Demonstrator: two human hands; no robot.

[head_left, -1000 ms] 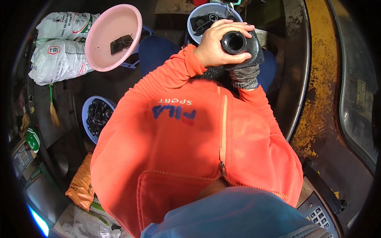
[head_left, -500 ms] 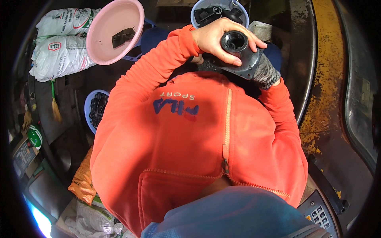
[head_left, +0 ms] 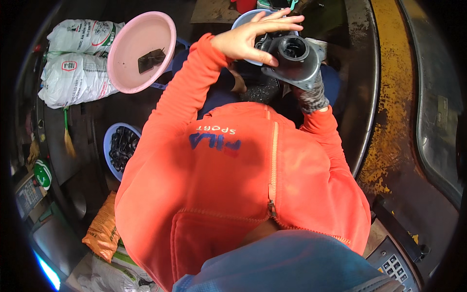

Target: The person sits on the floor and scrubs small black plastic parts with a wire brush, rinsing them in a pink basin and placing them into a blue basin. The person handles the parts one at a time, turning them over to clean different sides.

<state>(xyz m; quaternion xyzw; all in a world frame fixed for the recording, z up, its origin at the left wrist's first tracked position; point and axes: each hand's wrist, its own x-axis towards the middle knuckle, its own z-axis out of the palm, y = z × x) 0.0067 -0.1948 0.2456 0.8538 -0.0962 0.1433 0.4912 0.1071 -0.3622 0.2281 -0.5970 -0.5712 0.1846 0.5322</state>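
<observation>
A black plastic part (head_left: 296, 73) with a round collar and a flat flange is held up in front of my chest. My right hand (head_left: 311, 92), in a grey knit glove, grips it from below; its fingers are mostly hidden under the flange. Bare and spread, my left hand (head_left: 255, 39) is over the part's left side, thumb tip by its edge and fingers stretched past the collar. Behind the part stands a blue basin (head_left: 238, 22), partly covered by my left hand. A dark speckled surface (head_left: 260, 91) shows between my arms, its kind unclear.
At the left, a pink basin (head_left: 116, 53) holds one dark flat piece (head_left: 151, 61). Another blue basin (head_left: 108, 141) is full of small black parts (head_left: 123, 148). White sacks (head_left: 78, 80) lie farther left. A rusty yellow machine edge (head_left: 389, 97) runs along the right.
My left hand has let go of the black part and spread its fingers. The part has tilted and dropped slightly in the view, still in my right hand.
</observation>
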